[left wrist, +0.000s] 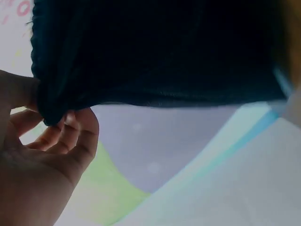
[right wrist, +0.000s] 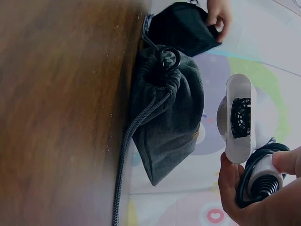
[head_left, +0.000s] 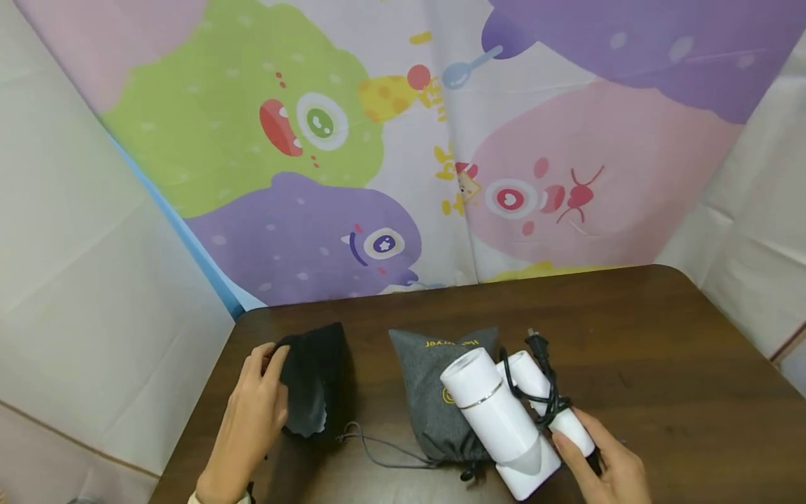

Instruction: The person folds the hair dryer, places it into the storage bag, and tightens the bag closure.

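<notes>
My left hand (head_left: 252, 402) pinches the edge of a black cloth pouch (head_left: 308, 381), which stands up from the table at the left. In the left wrist view the thumb and fingers grip a corner of the dark cloth (left wrist: 160, 52). With its fingers round the handle, my right hand (head_left: 607, 455) holds a white folding hair dryer (head_left: 504, 420); a black cord (head_left: 550, 402) is wound round that handle. The dryer's oval end with a dark grille (right wrist: 241, 117) shows in the right wrist view. Partly behind the dryer lies a grey drawstring pouch (head_left: 422, 392) with yellow lettering.
A thin grey drawstring (head_left: 390, 462) runs across the brown wooden table (head_left: 661, 364) between the two pouches. A cartoon-printed cloth (head_left: 403, 175) hangs along the table's far edge. White sheeting (head_left: 94, 245) hangs at the left and right sides.
</notes>
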Demonstrator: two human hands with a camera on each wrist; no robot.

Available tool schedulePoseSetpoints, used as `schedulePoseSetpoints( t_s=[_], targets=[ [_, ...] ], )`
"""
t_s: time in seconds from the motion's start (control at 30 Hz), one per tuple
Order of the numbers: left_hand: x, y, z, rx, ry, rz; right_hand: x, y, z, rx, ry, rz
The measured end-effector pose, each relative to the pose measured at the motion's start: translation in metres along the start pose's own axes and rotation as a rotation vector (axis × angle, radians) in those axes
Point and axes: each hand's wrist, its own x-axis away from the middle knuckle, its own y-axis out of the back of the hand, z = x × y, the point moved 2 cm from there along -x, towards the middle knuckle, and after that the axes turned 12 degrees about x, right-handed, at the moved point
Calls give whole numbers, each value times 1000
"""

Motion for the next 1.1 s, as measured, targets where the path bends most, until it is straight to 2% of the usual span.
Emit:
schedulePoseSetpoints(
  t_s=[0.27, 0.57, 0.8, 1.1],
  targets=[
    [-43, 20, -18, 48, -101, -11, -1, -2, -1, -3, 41, 18],
    [-79, 31, -49, 123, -157, -58, -2, 1, -4, -37, 48, -17],
    [-102, 25, -71, 153, -214, -32, -3, 14, -5, -71, 70, -35],
    [-139, 12, -114, 229, -289, 28, -5, 34, -12, -142, 118, -32]
  ],
)
